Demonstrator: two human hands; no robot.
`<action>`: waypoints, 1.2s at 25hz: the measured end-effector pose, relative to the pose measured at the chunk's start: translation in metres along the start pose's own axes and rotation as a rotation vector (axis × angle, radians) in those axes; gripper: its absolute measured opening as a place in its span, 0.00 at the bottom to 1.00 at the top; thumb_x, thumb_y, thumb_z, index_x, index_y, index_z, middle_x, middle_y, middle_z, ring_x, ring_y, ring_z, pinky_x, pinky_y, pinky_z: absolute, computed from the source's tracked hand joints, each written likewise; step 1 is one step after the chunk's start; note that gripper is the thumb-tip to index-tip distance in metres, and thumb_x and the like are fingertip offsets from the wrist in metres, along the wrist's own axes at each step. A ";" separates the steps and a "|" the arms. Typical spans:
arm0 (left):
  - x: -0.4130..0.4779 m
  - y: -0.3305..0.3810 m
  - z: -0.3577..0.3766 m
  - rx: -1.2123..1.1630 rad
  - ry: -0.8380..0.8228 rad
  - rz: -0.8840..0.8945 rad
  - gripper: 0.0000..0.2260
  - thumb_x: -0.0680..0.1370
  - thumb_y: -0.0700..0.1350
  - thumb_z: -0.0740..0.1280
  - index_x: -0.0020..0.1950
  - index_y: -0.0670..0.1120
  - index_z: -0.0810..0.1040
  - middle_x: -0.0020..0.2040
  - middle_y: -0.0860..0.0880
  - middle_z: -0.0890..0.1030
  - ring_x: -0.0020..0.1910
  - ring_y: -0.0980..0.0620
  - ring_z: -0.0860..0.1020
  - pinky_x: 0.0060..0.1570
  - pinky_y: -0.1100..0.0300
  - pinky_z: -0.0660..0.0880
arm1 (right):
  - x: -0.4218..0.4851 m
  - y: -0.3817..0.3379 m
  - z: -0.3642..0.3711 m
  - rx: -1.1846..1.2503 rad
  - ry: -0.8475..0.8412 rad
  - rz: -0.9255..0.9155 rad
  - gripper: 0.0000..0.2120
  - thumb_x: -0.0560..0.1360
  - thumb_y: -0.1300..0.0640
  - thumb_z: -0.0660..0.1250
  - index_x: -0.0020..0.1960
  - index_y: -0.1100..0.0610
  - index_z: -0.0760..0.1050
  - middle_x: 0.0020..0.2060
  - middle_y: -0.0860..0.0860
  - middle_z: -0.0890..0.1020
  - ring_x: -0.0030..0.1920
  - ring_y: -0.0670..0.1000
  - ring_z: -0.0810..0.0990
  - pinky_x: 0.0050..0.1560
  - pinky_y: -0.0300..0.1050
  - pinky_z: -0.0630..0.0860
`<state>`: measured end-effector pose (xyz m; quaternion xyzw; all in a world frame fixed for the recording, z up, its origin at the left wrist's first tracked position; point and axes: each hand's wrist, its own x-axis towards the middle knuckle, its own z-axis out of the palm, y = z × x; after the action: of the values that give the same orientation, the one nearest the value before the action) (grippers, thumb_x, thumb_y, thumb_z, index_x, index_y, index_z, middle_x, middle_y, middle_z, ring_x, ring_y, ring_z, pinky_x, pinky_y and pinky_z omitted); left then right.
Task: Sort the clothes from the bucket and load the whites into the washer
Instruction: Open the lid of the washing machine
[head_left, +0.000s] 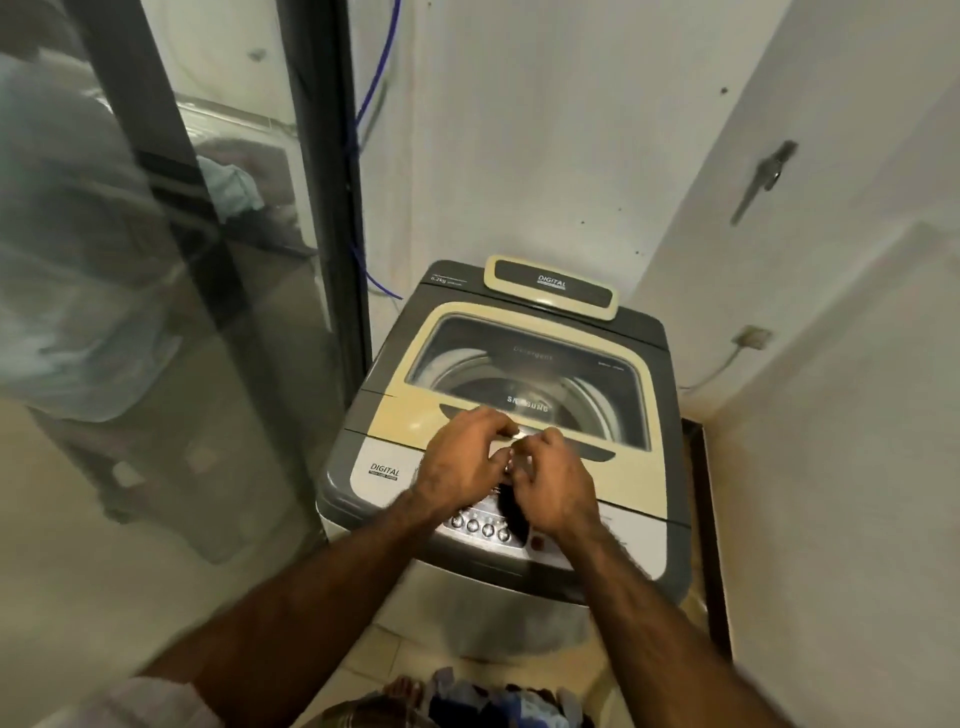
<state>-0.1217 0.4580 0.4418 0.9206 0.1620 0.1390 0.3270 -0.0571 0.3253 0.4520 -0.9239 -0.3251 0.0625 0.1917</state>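
A top-loading washer (644, 551) stands in a narrow alcove with its cream lid (395, 415) lying flat and shut. Through the lid's window I see the steel drum (519, 384). My left hand (462, 462) and my right hand (558, 488) are close together over the lid's grey front handle (597, 451), fingers curled onto it. They cover part of the button panel (480, 525). A pile of blue, dark and pale clothes (498, 701) shows at the bottom edge, below the washer; the bucket itself is not visible.
A glass door with a dark frame (322, 182) stands close on the left of the washer. A blue hose (374, 93) runs down the back wall. White walls close in on the right, with a socket (750, 338) and a latch (769, 176).
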 end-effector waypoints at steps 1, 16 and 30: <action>0.011 -0.004 -0.001 0.076 0.017 0.044 0.13 0.75 0.48 0.70 0.59 0.56 0.78 0.57 0.56 0.80 0.58 0.54 0.77 0.60 0.53 0.75 | 0.011 -0.002 -0.001 -0.054 0.049 -0.003 0.13 0.78 0.53 0.66 0.62 0.52 0.78 0.60 0.51 0.76 0.61 0.55 0.76 0.58 0.52 0.78; 0.061 -0.006 -0.032 0.211 -0.135 0.128 0.15 0.68 0.57 0.77 0.51 0.56 0.80 0.46 0.59 0.80 0.45 0.56 0.75 0.54 0.51 0.75 | 0.046 0.000 -0.047 -0.124 -0.026 -0.031 0.14 0.72 0.50 0.74 0.56 0.49 0.76 0.50 0.45 0.78 0.52 0.50 0.75 0.50 0.45 0.73; 0.157 0.066 -0.106 0.354 0.269 0.353 0.11 0.72 0.53 0.74 0.53 0.55 0.82 0.49 0.55 0.83 0.51 0.50 0.76 0.54 0.51 0.69 | 0.129 -0.018 -0.144 -0.321 0.406 -0.164 0.15 0.72 0.52 0.73 0.56 0.54 0.79 0.51 0.52 0.79 0.53 0.55 0.76 0.50 0.52 0.76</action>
<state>-0.0040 0.5303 0.5873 0.9506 0.0629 0.2844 0.1076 0.0678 0.3741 0.5927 -0.9068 -0.3593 -0.1921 0.1084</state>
